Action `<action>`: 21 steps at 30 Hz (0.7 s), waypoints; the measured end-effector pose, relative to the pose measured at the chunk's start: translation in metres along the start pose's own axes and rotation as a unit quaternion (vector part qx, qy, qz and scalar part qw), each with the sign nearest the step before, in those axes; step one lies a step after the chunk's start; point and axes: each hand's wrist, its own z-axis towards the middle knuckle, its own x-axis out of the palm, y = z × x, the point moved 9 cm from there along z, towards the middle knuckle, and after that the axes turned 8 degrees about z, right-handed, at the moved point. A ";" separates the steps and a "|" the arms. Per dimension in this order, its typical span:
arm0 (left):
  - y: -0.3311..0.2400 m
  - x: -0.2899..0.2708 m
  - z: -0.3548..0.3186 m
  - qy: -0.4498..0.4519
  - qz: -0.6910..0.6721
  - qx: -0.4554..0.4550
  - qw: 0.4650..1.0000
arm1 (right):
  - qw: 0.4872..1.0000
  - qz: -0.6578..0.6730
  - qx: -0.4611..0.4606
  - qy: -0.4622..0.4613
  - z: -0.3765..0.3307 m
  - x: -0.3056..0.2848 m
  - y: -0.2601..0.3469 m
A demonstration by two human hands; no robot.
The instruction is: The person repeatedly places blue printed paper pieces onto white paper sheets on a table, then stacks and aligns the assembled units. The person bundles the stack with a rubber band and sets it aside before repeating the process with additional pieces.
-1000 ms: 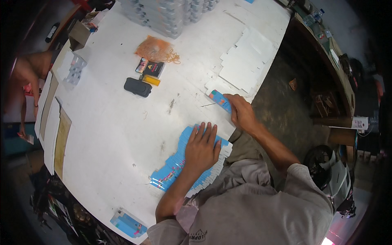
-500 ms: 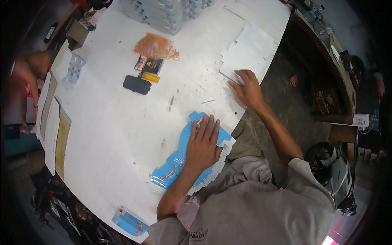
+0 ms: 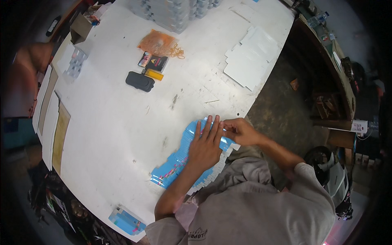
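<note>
A white desk (image 3: 122,122) carries a fanned row of flat blue cartons (image 3: 175,165) along its near edge; the left hand (image 3: 206,145) lies flat on them, fingers spread; the right hand (image 3: 239,130), fingers curled, pinches the row's far end beside the left fingertips; bare desk stretches beyond toward a black case (image 3: 140,81).

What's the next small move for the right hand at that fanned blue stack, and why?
Probably pinch the top blue carton blank and slide it off. The left hand lies flat on the fanned stack of blue carton blanks, pinning it, and the right hand has its fingertips at the stack's upper end.
</note>
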 end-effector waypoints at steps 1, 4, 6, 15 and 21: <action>0.001 0.005 -0.002 0.014 0.007 0.001 1.000 | 0.991 -0.070 -0.108 -0.037 0.007 -0.021 0.005; 0.006 -0.010 -0.001 0.014 -0.064 -0.026 0.998 | 0.824 -0.313 -0.290 -0.373 0.010 -0.098 0.038; 0.006 -0.012 0.002 -0.005 -0.073 -0.027 0.997 | 0.757 -0.396 -0.297 -0.427 0.023 -0.121 0.043; 0.007 0.000 0.000 -0.024 -0.056 -0.066 0.996 | 0.803 -0.394 -0.284 -0.346 0.002 -0.055 0.047; -0.002 -0.007 0.000 -0.007 0.033 -0.003 0.999 | 0.989 -0.132 -0.042 -0.058 0.001 0.007 0.007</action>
